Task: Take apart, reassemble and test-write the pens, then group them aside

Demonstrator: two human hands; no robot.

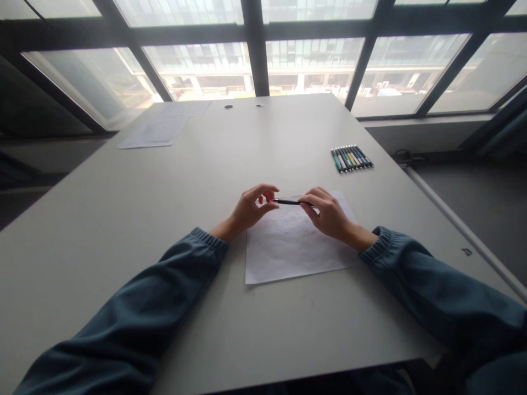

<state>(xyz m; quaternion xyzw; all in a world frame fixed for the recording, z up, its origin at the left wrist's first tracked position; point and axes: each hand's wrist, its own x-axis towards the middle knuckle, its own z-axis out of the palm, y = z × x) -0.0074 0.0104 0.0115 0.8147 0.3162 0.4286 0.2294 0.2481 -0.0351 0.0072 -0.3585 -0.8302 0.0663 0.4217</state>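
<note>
A slim black pen point(287, 202) with a silver tip lies level across the space between my hands, above a white sheet of paper point(284, 255). My right hand point(327, 213) pinches its right end between thumb and fingers. At the silver tip, my left hand point(253, 206) has its thumb and index finger apart, one above and one below the tip; whether another finger touches it I cannot tell. Faint grey marks cover the upper part of the sheet. My right wrist is over the sheet's right side.
On the white table point(144, 219), a row of several pens point(352, 159) in mixed colours lies beyond my right hand. More paper sheets point(158, 126) rest at the far left. Two small round items point(228, 107) sit near the far edge, before large windows point(313, 66).
</note>
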